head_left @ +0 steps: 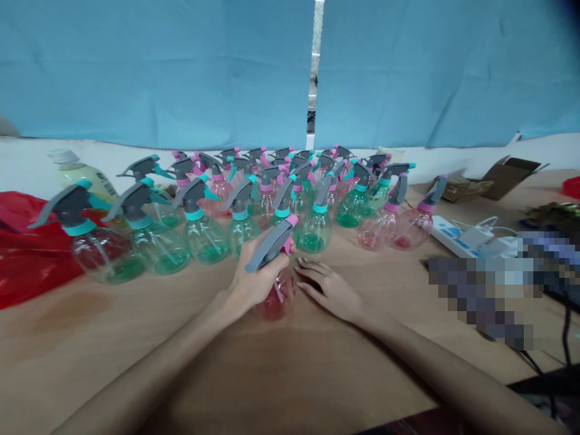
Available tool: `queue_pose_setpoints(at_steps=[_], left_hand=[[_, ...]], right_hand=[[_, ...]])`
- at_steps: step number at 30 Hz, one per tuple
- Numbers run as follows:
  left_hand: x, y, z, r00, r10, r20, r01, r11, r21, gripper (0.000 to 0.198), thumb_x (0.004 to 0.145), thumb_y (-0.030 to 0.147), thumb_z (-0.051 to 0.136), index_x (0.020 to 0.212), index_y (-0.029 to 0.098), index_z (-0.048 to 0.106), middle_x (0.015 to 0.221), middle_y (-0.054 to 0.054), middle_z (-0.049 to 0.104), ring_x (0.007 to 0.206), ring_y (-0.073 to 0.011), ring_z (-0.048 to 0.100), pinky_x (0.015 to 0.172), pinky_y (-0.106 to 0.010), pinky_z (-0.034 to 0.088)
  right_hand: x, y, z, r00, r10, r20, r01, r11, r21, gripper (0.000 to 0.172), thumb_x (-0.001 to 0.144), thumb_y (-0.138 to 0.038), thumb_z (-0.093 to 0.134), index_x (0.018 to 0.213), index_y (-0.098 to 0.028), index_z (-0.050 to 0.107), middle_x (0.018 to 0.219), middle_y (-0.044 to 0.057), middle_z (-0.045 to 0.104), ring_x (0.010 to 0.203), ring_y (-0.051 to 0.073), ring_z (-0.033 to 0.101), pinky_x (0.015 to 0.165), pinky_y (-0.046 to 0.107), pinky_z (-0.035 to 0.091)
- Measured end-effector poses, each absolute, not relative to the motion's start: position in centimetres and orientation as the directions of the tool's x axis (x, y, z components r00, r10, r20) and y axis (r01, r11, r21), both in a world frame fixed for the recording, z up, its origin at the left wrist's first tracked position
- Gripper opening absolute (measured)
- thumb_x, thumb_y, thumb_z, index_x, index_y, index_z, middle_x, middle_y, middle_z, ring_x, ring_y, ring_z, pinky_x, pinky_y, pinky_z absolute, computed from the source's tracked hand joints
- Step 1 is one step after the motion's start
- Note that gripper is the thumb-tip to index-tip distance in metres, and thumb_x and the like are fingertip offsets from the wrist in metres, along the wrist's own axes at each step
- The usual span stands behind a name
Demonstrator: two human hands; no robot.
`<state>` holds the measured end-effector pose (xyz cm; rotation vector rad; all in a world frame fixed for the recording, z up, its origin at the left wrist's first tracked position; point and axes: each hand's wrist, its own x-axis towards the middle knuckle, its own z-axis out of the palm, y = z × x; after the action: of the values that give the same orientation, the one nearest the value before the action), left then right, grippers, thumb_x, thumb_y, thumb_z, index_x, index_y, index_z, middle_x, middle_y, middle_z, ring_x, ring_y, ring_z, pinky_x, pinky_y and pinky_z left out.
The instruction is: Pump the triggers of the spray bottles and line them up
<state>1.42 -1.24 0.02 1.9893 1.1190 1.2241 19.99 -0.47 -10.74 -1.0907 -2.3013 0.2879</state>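
Observation:
My left hand [258, 275] is wrapped round the neck of a pink spray bottle [274, 302] with a grey and pink trigger head. The bottle stands upright on the wooden table [254, 374], its nozzle pointing away to the right. Just right of it, my right hand [328, 287] rests low with fingers stretched out, close beside the bottle; whether they touch it I cannot tell. Behind the hands stands a row of clear green spray bottles [206, 238] with turquoise collars. Two pink spray bottles [378, 226] stand to their right.
More spray bottles crowd toward the blue-covered wall [181, 72]. A red plastic bag [31, 260] and a large pale bottle [84, 178] are at left. On the right lie a white power strip [457, 235], an opened cardboard box [510, 175], cables and a blurred-out item.

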Motion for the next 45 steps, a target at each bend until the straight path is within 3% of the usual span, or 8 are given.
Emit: queue_pose_setpoints(at_steps=[8, 15, 24, 29, 33, 40, 43, 45], left_hand=[[1.4, -1.0, 0.0, 0.233, 0.866, 0.442, 0.393, -0.500, 0.772, 0.017, 0.068, 0.016, 0.049, 0.080, 0.021, 0.061, 0.065, 0.003, 0.056, 0.056, -0.0124, 0.047, 0.051, -0.024, 0.039], [1.5, -1.2, -0.7, 0.199, 0.877, 0.437, 0.389, -0.480, 0.786, 0.018, 0.074, 0.018, 0.052, 0.089, 0.020, 0.062, 0.073, 0.001, 0.062, 0.068, -0.0150, 0.057, 0.065, -0.027, 0.045], [1.6, -1.5, -0.5, 0.171, 0.855, 0.490, 0.472, -0.507, 0.721, 0.016, 0.075, 0.018, 0.054, 0.089, 0.019, 0.061, 0.056, 0.005, 0.053, 0.051, -0.0113, 0.047, 0.051, -0.023, 0.040], [2.9, -1.9, -0.4, 0.198, 0.851, 0.487, 0.412, -0.523, 0.746, 0.022, 0.076, 0.018, 0.055, 0.098, 0.020, 0.059, 0.074, 0.002, 0.062, 0.061, -0.0114, 0.056, 0.056, -0.023, 0.045], [5.0, -2.4, -1.0, 0.222, 0.848, 0.482, 0.328, -0.530, 0.782, 0.028, 0.077, 0.020, 0.057, 0.105, 0.021, 0.055, 0.088, -0.001, 0.064, 0.068, -0.0121, 0.060, 0.062, -0.025, 0.048], [9.8, -3.1, -1.4, 0.270, 0.827, 0.492, 0.275, -0.556, 0.784, 0.028, 0.079, 0.025, 0.058, 0.106, 0.022, 0.053, 0.098, -0.004, 0.063, 0.080, -0.0172, 0.061, 0.077, -0.035, 0.049], [11.4, -3.0, -1.3, 0.291, 0.816, 0.499, 0.250, -0.568, 0.784, 0.033, 0.076, 0.026, 0.062, 0.107, 0.021, 0.052, 0.096, -0.005, 0.063, 0.081, -0.0195, 0.061, 0.078, -0.038, 0.048], [12.0, -2.9, -1.8, 0.321, 0.800, 0.507, 0.223, -0.584, 0.781, 0.039, 0.076, 0.027, 0.063, 0.113, 0.021, 0.050, 0.108, -0.007, 0.061, 0.094, -0.0222, 0.059, 0.084, -0.040, 0.046]], right_hand=[[20.0, -0.5, -10.7, -0.497, 0.756, 0.425, 0.613, 0.653, -0.445, 0.040, 0.091, -0.036, 0.043, 0.126, -0.019, 0.052, 0.129, 0.010, 0.054, 0.124, 0.021, 0.044, 0.105, 0.045, 0.035], [20.0, -0.9, -9.9, -0.491, 0.777, 0.395, 0.578, 0.629, -0.519, 0.042, 0.092, -0.044, 0.038, 0.124, -0.021, 0.053, 0.127, 0.008, 0.056, 0.125, 0.021, 0.043, 0.106, 0.045, 0.033], [19.6, -3.5, -7.3, -0.431, 0.837, 0.337, 0.480, 0.528, -0.700, 0.045, 0.084, -0.049, 0.051, 0.123, -0.026, 0.051, 0.124, 0.005, 0.058, 0.114, 0.023, 0.053, 0.098, 0.045, 0.040], [18.6, -5.8, -6.3, -0.359, 0.875, 0.327, 0.496, 0.475, -0.727, 0.072, 0.069, -0.055, 0.066, 0.128, -0.023, 0.042, 0.124, 0.010, 0.055, 0.112, 0.027, 0.053, 0.094, 0.044, 0.044], [18.7, -6.8, -5.8, -0.289, 0.906, 0.309, 0.523, 0.420, -0.742, 0.079, 0.061, -0.057, 0.070, 0.126, -0.022, 0.040, 0.121, 0.011, 0.055, 0.109, 0.029, 0.054, 0.088, 0.044, 0.047], [20.6, -7.5, -5.7, -0.165, 0.909, 0.383, 0.621, 0.397, -0.676, 0.058, 0.070, -0.043, 0.065, 0.115, -0.018, 0.040, 0.109, 0.014, 0.057, 0.099, 0.030, 0.057, 0.078, 0.044, 0.049], [22.0, -7.5, -6.1, -0.120, 0.914, 0.387, 0.647, 0.367, -0.668, 0.060, 0.070, -0.042, 0.064, 0.117, -0.017, 0.036, 0.105, 0.014, 0.058, 0.093, 0.029, 0.059, 0.071, 0.042, 0.050], [23.3, -7.3, -6.4, -0.087, 0.920, 0.381, 0.661, 0.340, -0.669, 0.062, 0.069, -0.045, 0.064, 0.116, -0.016, 0.035, 0.101, 0.014, 0.060, 0.088, 0.029, 0.061, 0.068, 0.041, 0.050]])
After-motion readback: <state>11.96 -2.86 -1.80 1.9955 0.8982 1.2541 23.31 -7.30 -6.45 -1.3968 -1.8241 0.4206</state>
